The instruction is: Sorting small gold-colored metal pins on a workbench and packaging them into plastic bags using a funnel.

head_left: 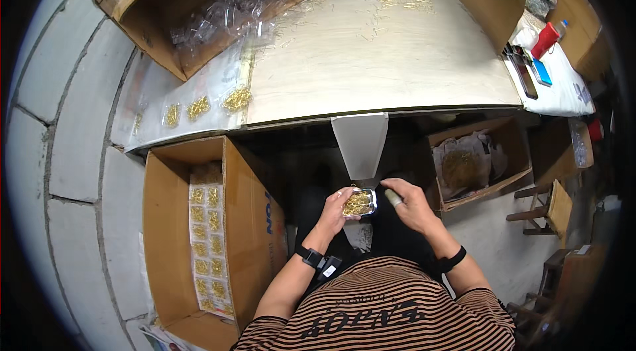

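My left hand (336, 209) grips a small clear plastic box (372, 203) in front of my lap. Gold-coloured wire pieces (358, 204), perhaps safety pins, fill the box. Just right of it, apart from the box, is my right hand (412, 208), with fingers partly bent and spread and nothing visible in them. A pale wrap (393, 197) covers one of its digits. Between my hands and the table edge a white chute (360, 142) slopes down from the tabletop.
On the pale table (371, 66) lie scattered gold pieces and small gold piles (198, 108). A carton (149, 23) of clear plastic boxes stands at its left. Another carton (248, 232), at lower left, holds rows of filled boxes (207, 238). Rightward are an open carton (477, 165) and a wooden stool (553, 210).
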Available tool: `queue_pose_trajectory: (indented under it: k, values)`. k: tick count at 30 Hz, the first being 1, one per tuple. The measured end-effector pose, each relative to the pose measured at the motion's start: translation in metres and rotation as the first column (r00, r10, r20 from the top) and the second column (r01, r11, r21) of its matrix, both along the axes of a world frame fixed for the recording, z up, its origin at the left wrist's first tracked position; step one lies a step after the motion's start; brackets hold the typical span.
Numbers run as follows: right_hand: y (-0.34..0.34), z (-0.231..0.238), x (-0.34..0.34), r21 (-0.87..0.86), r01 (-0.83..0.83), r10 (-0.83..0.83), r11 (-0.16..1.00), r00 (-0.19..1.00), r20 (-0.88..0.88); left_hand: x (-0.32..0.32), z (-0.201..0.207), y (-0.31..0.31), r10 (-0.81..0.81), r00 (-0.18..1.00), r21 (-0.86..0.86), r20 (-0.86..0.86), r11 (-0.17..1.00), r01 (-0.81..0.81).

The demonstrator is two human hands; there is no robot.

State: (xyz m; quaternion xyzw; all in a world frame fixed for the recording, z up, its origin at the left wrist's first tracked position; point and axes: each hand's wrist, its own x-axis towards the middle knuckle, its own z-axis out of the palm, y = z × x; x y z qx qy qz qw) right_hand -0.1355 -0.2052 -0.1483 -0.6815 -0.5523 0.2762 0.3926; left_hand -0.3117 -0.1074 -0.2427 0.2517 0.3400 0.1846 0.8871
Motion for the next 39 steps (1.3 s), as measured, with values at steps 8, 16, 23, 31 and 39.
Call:
queue_pose_trajectory:
  k: [8,16,23,31,39]
  values:
    - [0.003,0.000,-0.036,0.087,-0.314,0.251,0.945,0.871,0.423,0.009,0.036,-0.009,0.159,0.987,0.135,0.033,0.977,-0.162]
    - [0.002,0.009,-0.034,0.219,-0.285,0.186,0.933,0.904,0.385,0.010,0.058,-0.010,0.160,0.986,0.216,-0.045,0.965,-0.147]
    - [0.016,0.033,-0.018,0.262,-0.100,0.048,0.960,0.979,0.198,0.005,0.071,-0.008,0.042,0.997,0.194,0.061,0.980,-0.054]
    - [0.010,0.026,-0.030,0.170,-0.294,0.177,0.940,0.852,0.493,0.004,0.073,-0.007,0.177,0.978,0.203,0.109,0.959,-0.196]
    - [0.008,0.024,-0.041,0.148,-0.266,0.155,0.953,0.843,0.516,0.005,0.062,-0.008,0.303,0.949,0.291,0.093,0.903,-0.316]
